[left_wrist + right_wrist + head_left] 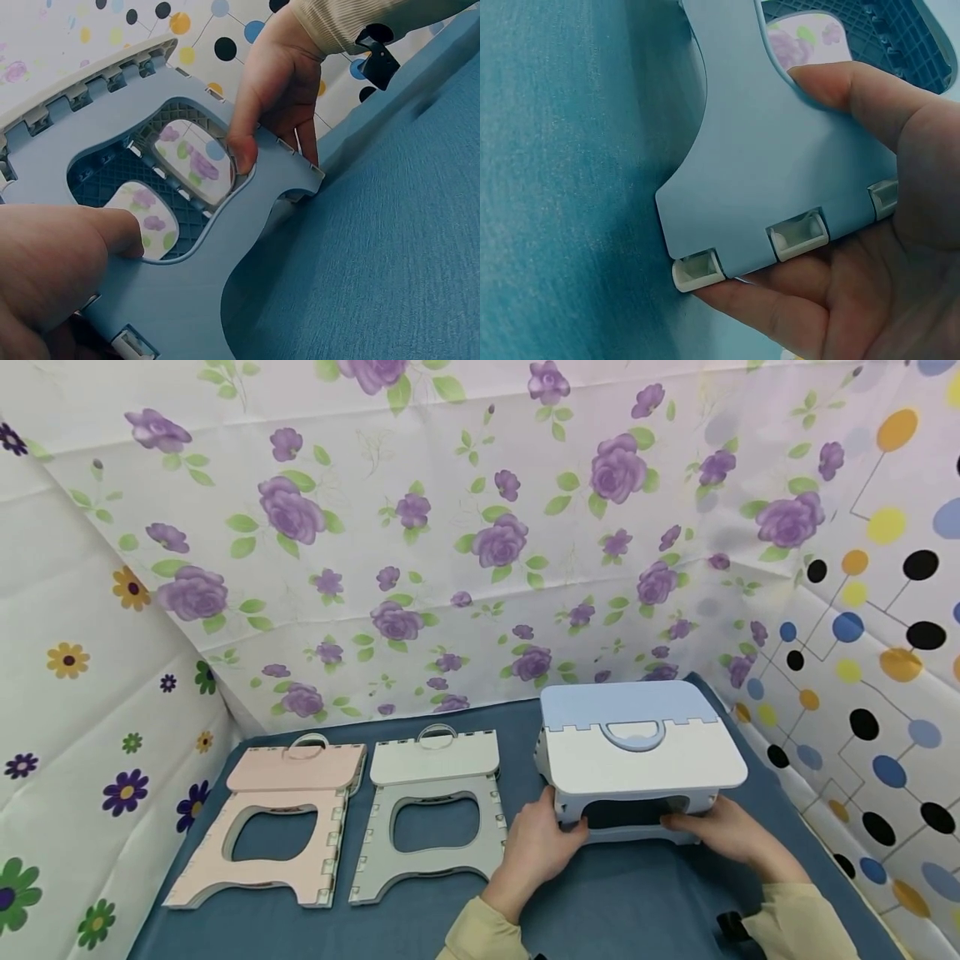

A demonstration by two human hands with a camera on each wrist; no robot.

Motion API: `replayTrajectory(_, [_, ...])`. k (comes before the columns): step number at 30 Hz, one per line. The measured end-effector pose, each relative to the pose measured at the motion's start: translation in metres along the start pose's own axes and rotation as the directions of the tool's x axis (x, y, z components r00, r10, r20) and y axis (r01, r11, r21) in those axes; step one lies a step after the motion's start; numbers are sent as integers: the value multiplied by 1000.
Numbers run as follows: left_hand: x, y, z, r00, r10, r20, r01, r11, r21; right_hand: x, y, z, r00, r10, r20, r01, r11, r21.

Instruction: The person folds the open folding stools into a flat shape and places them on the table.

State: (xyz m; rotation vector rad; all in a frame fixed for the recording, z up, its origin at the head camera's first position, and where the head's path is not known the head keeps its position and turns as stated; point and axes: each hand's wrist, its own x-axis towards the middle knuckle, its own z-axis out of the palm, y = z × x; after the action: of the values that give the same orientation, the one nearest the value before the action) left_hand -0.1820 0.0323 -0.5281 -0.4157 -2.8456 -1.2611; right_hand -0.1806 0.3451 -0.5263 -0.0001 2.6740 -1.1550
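A blue and white folding step stool (645, 752) stands unfolded at the right, its handle (633, 737) lying on the white top. My left hand (536, 843) grips its near left leg, the thumb hooked into the opening of the blue leg panel (172, 292). On the other side, my right hand (727, 835) holds the same panel by its right edge. In the right wrist view the thumb (825, 84) reaches into the opening and the fingers (780, 307) lie behind the white hinge tabs (799, 234).
To the left, a pink folding stool (292, 768) and a grey-green and white one (435, 760) lie folded flat on the blue cloth (600, 910). A flowered curtain (450, 568) hangs behind, and a dotted one (885, 693) closes off the right side.
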Motion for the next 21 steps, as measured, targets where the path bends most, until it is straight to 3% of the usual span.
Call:
replayTrajectory(12, [0,-2,1,1000,15,-4,-15,1000,8,-1,-3,1,999,51,-18,-50,998,41])
replayTrajectory(21, [1,-3,1,1000,18,-14,-18,1000,7,-1,-7,2,999,45,-18,-43,996,75])
